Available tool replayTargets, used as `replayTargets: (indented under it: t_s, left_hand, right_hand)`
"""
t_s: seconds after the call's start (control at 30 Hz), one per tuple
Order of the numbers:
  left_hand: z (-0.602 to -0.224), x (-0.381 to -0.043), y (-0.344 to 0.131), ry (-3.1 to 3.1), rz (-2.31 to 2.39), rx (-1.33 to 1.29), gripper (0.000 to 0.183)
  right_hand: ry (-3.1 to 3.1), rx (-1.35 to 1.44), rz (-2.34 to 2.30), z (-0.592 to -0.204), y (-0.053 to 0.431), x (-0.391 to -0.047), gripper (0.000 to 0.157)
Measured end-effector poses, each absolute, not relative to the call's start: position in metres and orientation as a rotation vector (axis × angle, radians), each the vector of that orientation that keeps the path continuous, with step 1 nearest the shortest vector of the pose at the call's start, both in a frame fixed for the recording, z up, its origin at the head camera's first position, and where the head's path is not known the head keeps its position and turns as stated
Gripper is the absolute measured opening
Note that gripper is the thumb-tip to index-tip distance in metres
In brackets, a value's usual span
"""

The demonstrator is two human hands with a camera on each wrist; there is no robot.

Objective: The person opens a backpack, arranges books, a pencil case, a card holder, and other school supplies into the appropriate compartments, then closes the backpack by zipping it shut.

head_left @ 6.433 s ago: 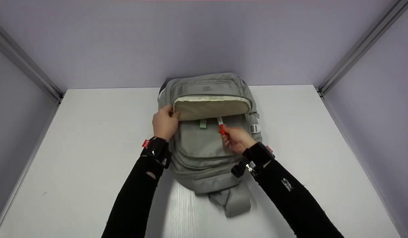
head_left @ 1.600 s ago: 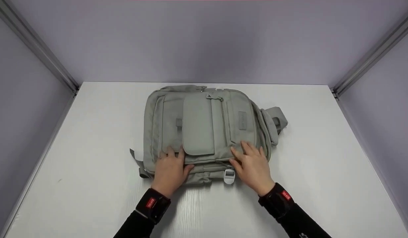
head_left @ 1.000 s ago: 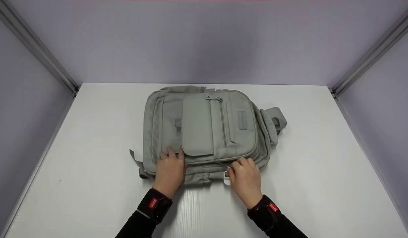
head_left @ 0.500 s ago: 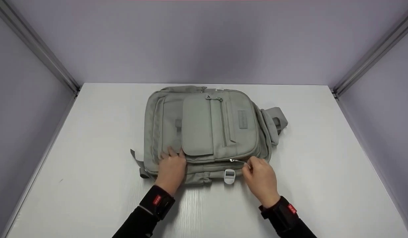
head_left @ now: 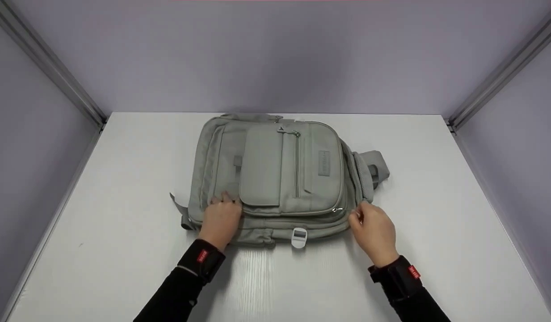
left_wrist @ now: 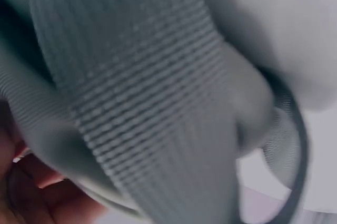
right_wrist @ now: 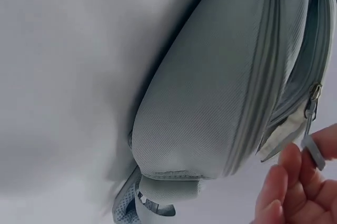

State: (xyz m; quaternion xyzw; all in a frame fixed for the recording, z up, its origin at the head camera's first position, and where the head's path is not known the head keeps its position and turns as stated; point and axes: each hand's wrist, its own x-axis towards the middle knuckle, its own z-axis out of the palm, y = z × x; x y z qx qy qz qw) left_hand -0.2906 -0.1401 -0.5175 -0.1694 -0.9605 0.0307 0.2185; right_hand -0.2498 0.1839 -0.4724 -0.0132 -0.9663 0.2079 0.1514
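Observation:
A grey-green backpack (head_left: 262, 163) lies on its side on the white table, front panel up, its handle end to the right. At its near left side my left hand (head_left: 221, 220) grips the fabric; in the left wrist view curled fingers (left_wrist: 39, 187) show beside the bag, partly hidden by a wide grey strap (left_wrist: 142, 92). My right hand (head_left: 374, 230) pinches the cord pull (right_wrist: 314, 153) of a zipper, between thumb and finger. The metal zipper slider (right_wrist: 315, 92) sits on the front pocket's curved edge, with cream lining (right_wrist: 284, 134) showing in the gap below it.
A white plastic buckle (head_left: 299, 238) hangs at the bag's near side. A loose strap end (head_left: 179, 205) sticks out left, and a folded strap (head_left: 377, 167) right. White table surface (head_left: 101, 214) surrounds the bag, with grey walls (head_left: 275, 53) behind and beside it.
My right hand took hold of the zipper pull and drew the slider rightward along the pocket edge. The backpack shifted slightly left. Much earlier, the bag pointed toward me and my right hand held a red-and-white pen.

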Motion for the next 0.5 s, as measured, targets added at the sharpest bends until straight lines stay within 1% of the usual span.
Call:
replayTargets:
  t_s: [0.13, 0.23, 0.27, 0.33, 0.37, 0.43, 0.5]
  left_hand:
    - [-0.517, -0.297, -0.148, -2.685, -0.004, -0.474, 0.021]
    - [-0.505, -0.294, -0.146, -2.751, -0.055, -0.404, 0.022]
    - [-0.498, -0.292, -0.143, -2.766, -0.084, -0.368, 0.019]
    - [-0.482, -0.286, -0.132, -2.763, -0.146, -0.305, 0.014]
    - [-0.475, -0.282, -0.124, -2.744, -0.191, -0.292, 0.016]
    - [-0.463, -0.276, -0.103, -2.650, -0.274, -0.336, 0.017]
    - [-0.455, -0.272, -0.079, -2.585, -0.303, -0.434, 0.025]
  right_hand:
    - [-2.817, -0.060, 0.621, -0.475, 0.181, -0.253, 0.019]
    - [-2.814, -0.067, 0.628, -0.476, 0.181, -0.253, 0.020]
    - [-2.809, -0.065, 0.628, -0.476, 0.181, -0.252, 0.020]
    - [-2.798, -0.061, 0.627, -0.476, 0.182, -0.250, 0.019]
    - [-2.795, -0.059, 0.627, -0.476, 0.182, -0.249, 0.019]
    - [-2.790, -0.055, 0.631, -0.477, 0.182, -0.247, 0.018]
    - [-2.785, -0.059, 0.636, -0.477, 0.182, -0.246, 0.019]
